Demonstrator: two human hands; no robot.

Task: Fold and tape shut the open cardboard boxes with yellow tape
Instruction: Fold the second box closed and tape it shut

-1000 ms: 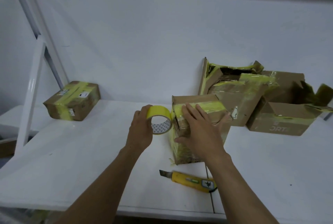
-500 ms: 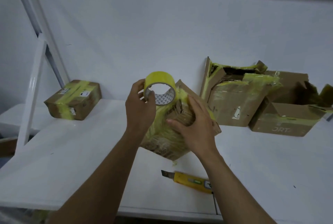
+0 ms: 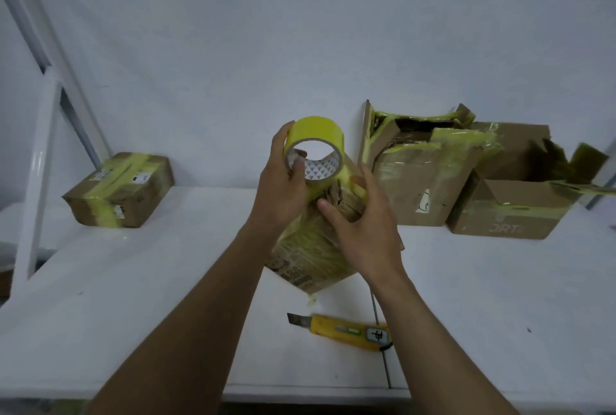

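Soft, even, bluish light; faint shadows fall near the boxes. Edges bow, perhaps from lens distortion. Slight blur throughout.

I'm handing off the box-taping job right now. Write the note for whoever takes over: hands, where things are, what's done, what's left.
Left hand grips the yellow tape roll at the top of the tilted box; a strip seems to run from the roll onto it.
Right hand holds the tilted box, which leans on the white table.
Done: the taped box sits far left.
Left: finish wrapping the tilted box and cut the tape; the utility knife lies near the front edge. Then fold and tape the taller open box and the low open box, back right.
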